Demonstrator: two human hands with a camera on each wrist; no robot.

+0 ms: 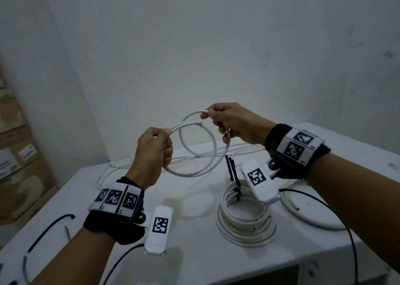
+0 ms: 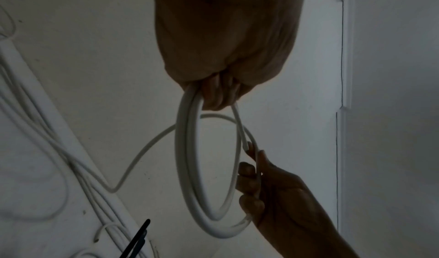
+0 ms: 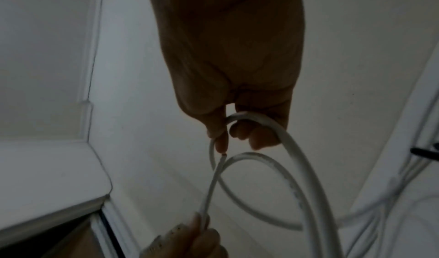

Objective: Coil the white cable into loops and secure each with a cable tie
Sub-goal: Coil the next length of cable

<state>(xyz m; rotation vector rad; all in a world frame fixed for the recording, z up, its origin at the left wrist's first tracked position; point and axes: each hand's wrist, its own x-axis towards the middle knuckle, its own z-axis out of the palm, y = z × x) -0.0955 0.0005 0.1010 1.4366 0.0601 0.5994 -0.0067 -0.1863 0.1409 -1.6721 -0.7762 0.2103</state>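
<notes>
Held aloft above the white table [image 1: 194,263]: thin white round cable [image 1: 195,173], about 2 loops. Left hand [image 1: 154,154] at 9 o'clock clamped on gathered turns, keeping shape; right hand [image 1: 232,122] at 2 o'clock pinching the free end, guiding another turn. Finished white tied coil [image 1: 244,224] at 5 o'clock.

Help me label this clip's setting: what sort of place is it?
Probably a storeroom or back-room work corner, not a home. Stacked brown cardboard boxes stand at the left, a plain white table sits against bare white walls, and a tied coil of white cable lies on the table.
</notes>
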